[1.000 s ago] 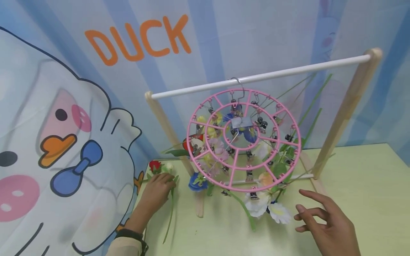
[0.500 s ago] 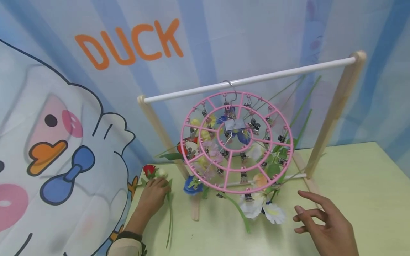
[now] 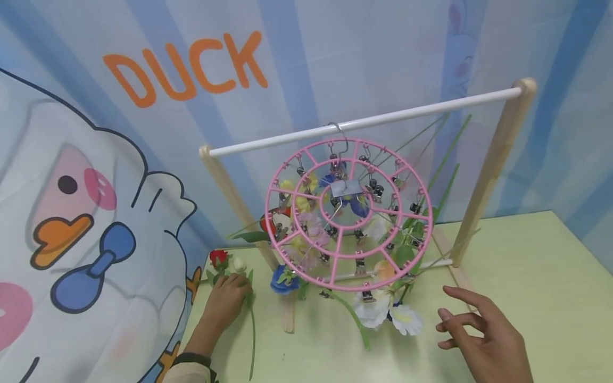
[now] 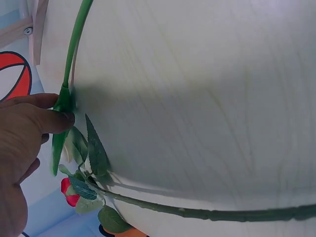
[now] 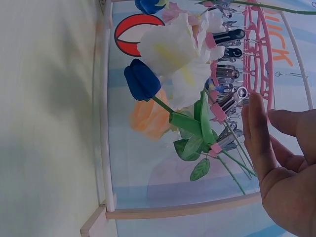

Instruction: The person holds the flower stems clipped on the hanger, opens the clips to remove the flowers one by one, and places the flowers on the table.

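My left hand (image 3: 227, 298) is low over the table's left side, with thumb and fingers pinching the green stem (image 4: 78, 44) of a white flower (image 3: 239, 264). Beside it lies a red rose (image 3: 218, 258), its leafy dark stem (image 4: 197, 213) crossing the left wrist view. My right hand (image 3: 488, 335) hovers right of the hanging flowers, fingers loosely bent, holding nothing. A round pink clip hanger (image 3: 338, 255) hangs by a metal hook. Its clips carry several flowers, among them a white iris (image 3: 407, 320), a blue tulip (image 5: 141, 80) and an orange flower (image 5: 150, 118).
The hanger's hook is over a white rod (image 3: 397, 115) on a wooden stand (image 3: 493, 170). A blue flower (image 3: 283, 280) hangs low near the stand's left foot (image 3: 288, 316). Behind the pale green table (image 3: 541, 255) is a printed duck curtain (image 3: 297, 64).
The head view has shifted, so the stand and hanger sit further left and slightly lower. My left hand keeps its pinch on the white flower's stem. The right hand barely moves.
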`<state>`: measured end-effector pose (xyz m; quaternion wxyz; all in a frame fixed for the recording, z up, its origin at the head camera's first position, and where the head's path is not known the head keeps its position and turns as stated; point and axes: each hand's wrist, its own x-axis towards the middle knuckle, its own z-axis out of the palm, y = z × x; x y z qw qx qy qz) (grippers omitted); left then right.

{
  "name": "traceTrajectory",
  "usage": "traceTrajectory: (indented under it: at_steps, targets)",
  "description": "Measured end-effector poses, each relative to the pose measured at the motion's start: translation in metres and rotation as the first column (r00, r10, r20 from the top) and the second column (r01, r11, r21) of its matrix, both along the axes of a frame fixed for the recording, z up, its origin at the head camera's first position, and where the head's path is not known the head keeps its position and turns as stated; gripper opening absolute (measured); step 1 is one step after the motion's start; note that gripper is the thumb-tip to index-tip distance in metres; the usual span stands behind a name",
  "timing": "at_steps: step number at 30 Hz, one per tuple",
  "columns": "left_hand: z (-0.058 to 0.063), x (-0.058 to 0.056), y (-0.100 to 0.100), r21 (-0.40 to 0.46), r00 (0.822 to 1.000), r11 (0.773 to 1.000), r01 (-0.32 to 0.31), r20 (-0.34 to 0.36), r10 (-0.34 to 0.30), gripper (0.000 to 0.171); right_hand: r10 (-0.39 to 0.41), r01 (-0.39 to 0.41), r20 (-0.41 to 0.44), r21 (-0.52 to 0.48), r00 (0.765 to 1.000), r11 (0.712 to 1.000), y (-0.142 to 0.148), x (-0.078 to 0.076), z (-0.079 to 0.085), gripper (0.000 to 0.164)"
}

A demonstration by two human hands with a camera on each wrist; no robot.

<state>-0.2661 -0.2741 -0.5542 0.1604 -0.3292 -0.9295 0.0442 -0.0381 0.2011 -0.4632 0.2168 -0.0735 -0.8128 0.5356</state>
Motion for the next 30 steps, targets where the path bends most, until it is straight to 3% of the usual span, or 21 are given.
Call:
traceTrajectory:
  at_steps: [11,18,26,30]
  targets:
    - [0.002,0.006,-0.001,-0.014,0.997,0.999,-0.051,0.049,0.052,0.029,0.009,-0.008,-0.033,0.013,0.999,1.0,0.0,-0.003,0.0,0.047]
    - [0.008,0.012,-0.001,0.001,0.998,0.999,-0.034,0.043,0.034,0.036,0.019,-0.018,-0.029,0.023,0.999,1.0,-0.002,-0.006,0.001,0.047]
    - [0.028,0.024,0.015,0.021,0.998,0.999,-0.03,0.061,0.029,0.033,0.032,-0.03,-0.043,0.044,0.999,0.999,-0.007,-0.009,0.001,0.049]
    - [0.04,0.031,0.029,0.019,1.0,1.0,0.003,0.031,-0.004,0.034,0.024,-0.02,-0.053,0.074,0.998,0.997,-0.008,-0.013,-0.001,0.05]
